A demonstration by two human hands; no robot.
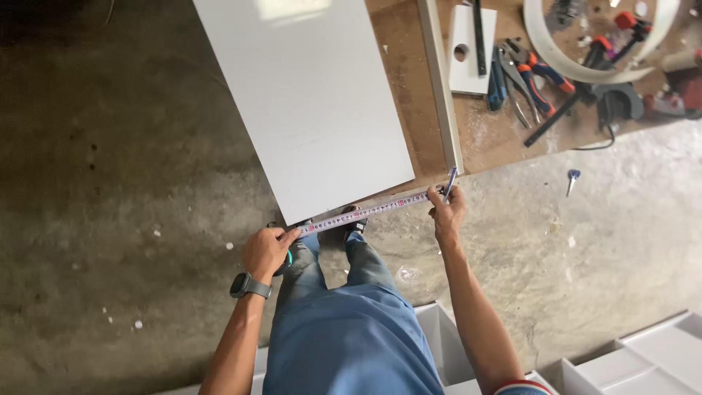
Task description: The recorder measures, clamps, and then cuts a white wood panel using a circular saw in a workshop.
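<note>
Closest to the camera there's a lap in blue jeans [351,322] and 2 bare forearms reaching forward, with some white open boxes [643,362] sitting on the concrete floor [110,219] down by the right side. The left hand [267,251] (wearing a dark wristwatch [248,285]) is wrapped shut around the case of a tape measure [362,211], thumb pressed on top where the blade comes out. The blade runs flat and slightly uphill across to the right hand [446,212], which pins the far end down with its fingertips while also pinching a pen [450,183] that sticks up between the fingers. So both hands are closed on something, neither one spread.

The tape lies right along the near edge of a big white panel [307,95], just beside that edge, can't tell if it's actually touching. The panel rests on a brown workbench [409,95] and overhangs it toward the floor. A narrow white strip [441,80] lies along the panel's right side. Further back on the bench: pliers with orange handles [537,73], a small white board with 1 round hole [466,51], a coil of white edge banding [599,44], and a few clamps.
</note>
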